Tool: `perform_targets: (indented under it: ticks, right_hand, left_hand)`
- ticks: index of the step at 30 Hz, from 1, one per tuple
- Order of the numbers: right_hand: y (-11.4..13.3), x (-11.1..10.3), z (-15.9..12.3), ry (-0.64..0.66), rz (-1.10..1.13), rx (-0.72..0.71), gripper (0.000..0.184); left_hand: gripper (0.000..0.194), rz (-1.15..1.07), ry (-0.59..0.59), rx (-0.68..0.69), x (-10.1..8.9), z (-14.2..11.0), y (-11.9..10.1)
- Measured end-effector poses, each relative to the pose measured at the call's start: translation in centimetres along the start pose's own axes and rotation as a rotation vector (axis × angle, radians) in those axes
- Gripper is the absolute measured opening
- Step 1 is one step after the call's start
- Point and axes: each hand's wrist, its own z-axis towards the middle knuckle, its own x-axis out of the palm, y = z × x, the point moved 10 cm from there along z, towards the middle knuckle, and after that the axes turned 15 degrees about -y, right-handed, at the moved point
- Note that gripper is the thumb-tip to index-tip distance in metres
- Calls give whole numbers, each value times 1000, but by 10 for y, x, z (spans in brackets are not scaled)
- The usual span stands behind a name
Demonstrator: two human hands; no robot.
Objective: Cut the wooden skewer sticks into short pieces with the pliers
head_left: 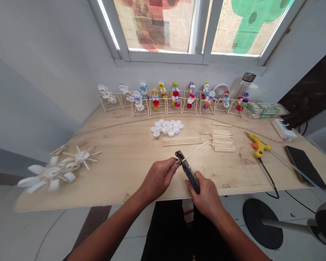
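Note:
Near the table's front edge, my left hand point(158, 177) is closed on a thin wooden stick point(197, 150), pinching it at its near end. The stick slants up to the right and passes through the head of a dark cutter point(188, 172). My right hand point(207, 195) wraps round the cutter's handles. The exact spot where the jaws meet the stick is too small to make out. Just beyond my hands lie a row of long sticks point(182, 141) and a stack of shorter cut sticks point(222, 140). White bottle caps point(167, 127) are heaped behind them.
Stick-framed models with coloured caps point(175, 95) line the wall. White wheel-like pieces point(52, 172) lie at the left. To the right are a yellow glue gun point(258, 144) with its cord, a phone point(304, 166), a white power strip point(284, 129) and bagged sticks point(267, 110).

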Motion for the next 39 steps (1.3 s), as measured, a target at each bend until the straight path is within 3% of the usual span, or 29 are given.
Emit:
perform_targets:
  ticks: [20, 32, 35, 39]
  right_hand:
    - [-8, 5, 10, -14, 54, 41, 20]
    - [-12, 1, 14, 67, 374, 151, 16]
    - [-15, 1, 11, 87, 480, 171, 16]
    - [-23, -6, 6, 75, 652, 221, 16]
  left_hand:
    - [28, -4, 22, -10, 5, 6, 6]
    - [27, -65, -151, -172, 5, 1, 27]
    - [27, -47, -118, -127, 14, 4, 27]
    - [24, 7, -59, 35, 34, 16, 14]
